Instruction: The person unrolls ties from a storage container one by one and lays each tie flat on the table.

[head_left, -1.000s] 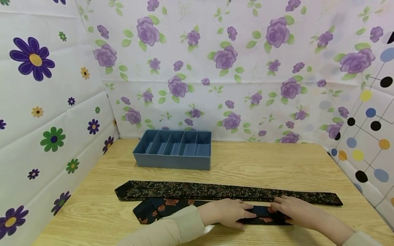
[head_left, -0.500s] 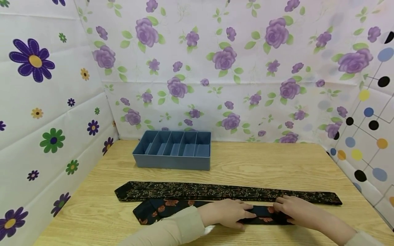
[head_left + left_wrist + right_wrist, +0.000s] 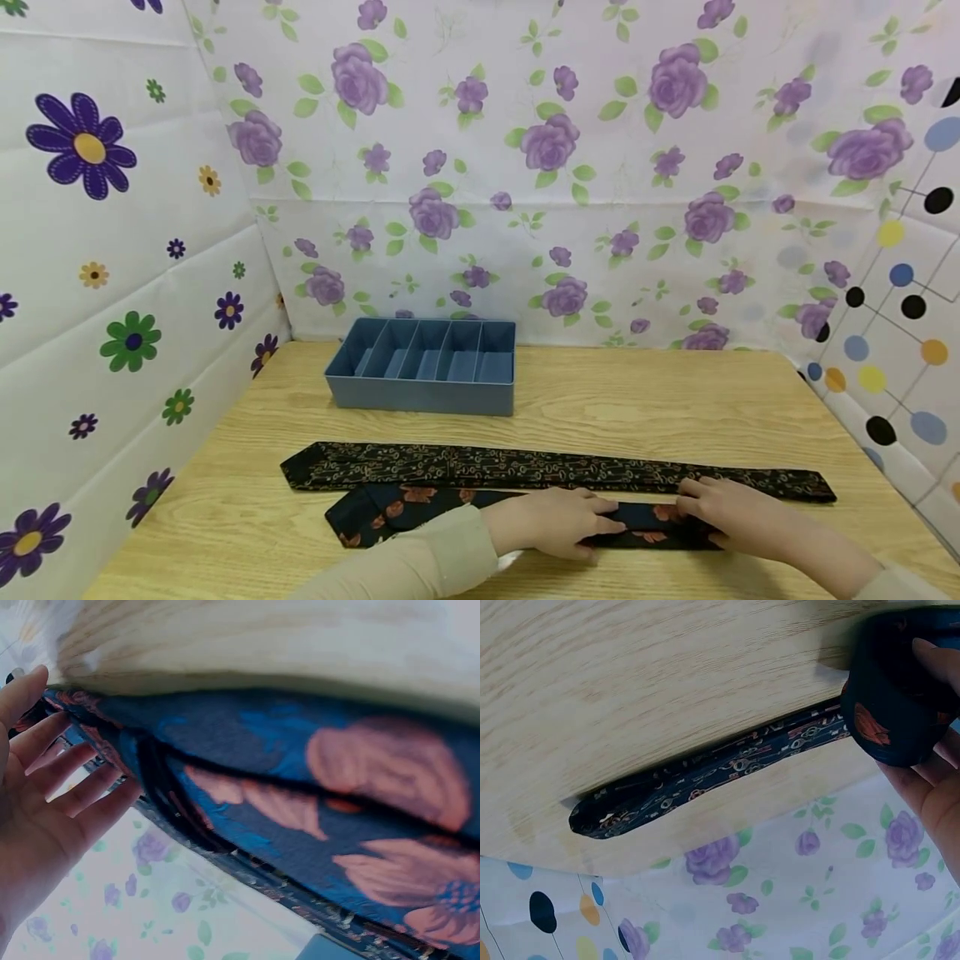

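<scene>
A dark navy necktie with orange flowers (image 3: 390,508) lies lengthwise along the near part of the table. My left hand (image 3: 553,521) rests on its middle with fingers stretched out, as the left wrist view also shows, the tie's floral cloth (image 3: 405,761) running away from the hand. At the tie's right end, my right hand (image 3: 738,518) grips the cloth where it doubles over. The right wrist view has this fold (image 3: 874,724) standing as a round loop, thumb inside and fingers behind. Just beyond lies a black necktie with a small gold pattern (image 3: 525,468), folded flat.
A blue tray with several slots (image 3: 423,396) stands at the back left of the wooden table (image 3: 637,408). Flowered white cloth (image 3: 480,167) hangs behind the table, with more patterned cloth at both sides.
My right hand has shifted slightly to the right along the floral necktie. The left hand stays in place, and the black necktie and tray have not moved.
</scene>
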### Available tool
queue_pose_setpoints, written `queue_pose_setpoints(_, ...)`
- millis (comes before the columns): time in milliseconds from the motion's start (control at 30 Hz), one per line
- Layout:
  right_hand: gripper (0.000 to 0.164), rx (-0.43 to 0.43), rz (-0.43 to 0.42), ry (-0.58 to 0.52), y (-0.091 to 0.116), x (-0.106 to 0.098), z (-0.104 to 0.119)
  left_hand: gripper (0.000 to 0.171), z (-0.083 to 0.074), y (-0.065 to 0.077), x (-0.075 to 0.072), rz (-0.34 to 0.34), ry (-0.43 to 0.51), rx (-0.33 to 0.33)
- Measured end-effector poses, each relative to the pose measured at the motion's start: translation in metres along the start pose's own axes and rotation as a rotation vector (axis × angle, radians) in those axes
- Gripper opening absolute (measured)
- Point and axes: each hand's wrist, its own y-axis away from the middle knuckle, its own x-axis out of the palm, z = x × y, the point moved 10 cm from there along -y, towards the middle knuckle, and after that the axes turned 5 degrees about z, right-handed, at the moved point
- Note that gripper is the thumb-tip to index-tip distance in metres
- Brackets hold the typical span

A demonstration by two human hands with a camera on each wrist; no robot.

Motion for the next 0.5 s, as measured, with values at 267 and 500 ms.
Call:
queue_pose_setpoints(267,0.037,-0.009,0.014,-0.019,0.0028,0.0026,-0.0048,0.051,-0.0016,0.0008,-0.0011,-0.036,-0.028,0.012)
queue_pose_setpoints(500,0.034,0.015,0.033,-0.053,0.0024,0.0055,-0.0097,0.051,-0.0007,0.0021,-0.0005,-0.042,-0.017,0.020)
